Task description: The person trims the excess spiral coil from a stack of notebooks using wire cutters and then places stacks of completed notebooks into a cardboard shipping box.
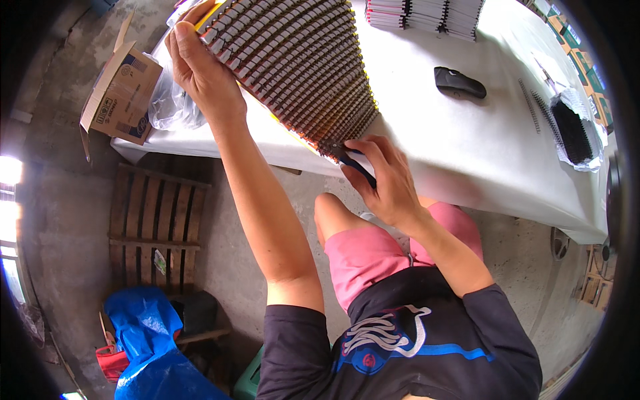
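Observation:
A tall stack of spiral-bound notebooks leans over the near left of the white table, its rows of dark coil bindings facing up toward me. My left hand is closed on the stack's far left corner, thumb along the edge and fingers partly hidden behind it. At the lower end of the coils, my right hand grips a pair of pliers with dark blue handles. The pliers' jaws meet the coil ends near the stack's bottom corner; whether they close on a wire cannot be made out.
Another notebook stack stands at the table's far side. A black rounded case lies mid-table. Loose coils and a plastic bag of black coils are at the right. A cardboard box and clear plastic bag sit left.

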Tool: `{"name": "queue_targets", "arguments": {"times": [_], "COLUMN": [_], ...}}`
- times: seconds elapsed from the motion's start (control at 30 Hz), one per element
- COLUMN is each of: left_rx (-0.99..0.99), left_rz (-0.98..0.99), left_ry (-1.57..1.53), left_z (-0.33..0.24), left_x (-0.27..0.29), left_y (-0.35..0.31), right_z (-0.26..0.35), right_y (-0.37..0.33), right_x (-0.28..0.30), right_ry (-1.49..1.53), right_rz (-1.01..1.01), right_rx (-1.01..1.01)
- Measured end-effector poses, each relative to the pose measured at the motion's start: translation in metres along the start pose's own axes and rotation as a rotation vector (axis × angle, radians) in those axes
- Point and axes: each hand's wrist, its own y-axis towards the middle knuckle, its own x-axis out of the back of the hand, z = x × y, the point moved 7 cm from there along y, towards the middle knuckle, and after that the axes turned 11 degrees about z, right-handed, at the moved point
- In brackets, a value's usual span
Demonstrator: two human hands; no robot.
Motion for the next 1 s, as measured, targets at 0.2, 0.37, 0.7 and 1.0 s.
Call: {"name": "queue_targets", "arguments": {"times": [0.2,0.37,0.7,1.0], "left_rx": [-0.062,-0.079,-0.080,-0.046], "left_rz": [0.037,0.057,0.046,0.045], "left_ry": [0.112,0.125,0.150,0.100], "left_z": [-0.003,-0.001,-0.002,-0.002], "left_x": [0.000,0.001,0.001,-0.001], "left_y": [0.001,0.001,0.001,0.002], "right_z": [0.000,-0.004,-0.004,-0.016], "right_y": [-0.003,-0.004,-0.004,0.000], "right_x": [-0.004,-0.008,-0.010,-0.019], "right_ry": [-0.170,-0.137,-0.134,0.252], "right_rz": [0.004,0.046,0.051,0.194], "right_rx": [0.067,0.033,0.043,-0.136]}}
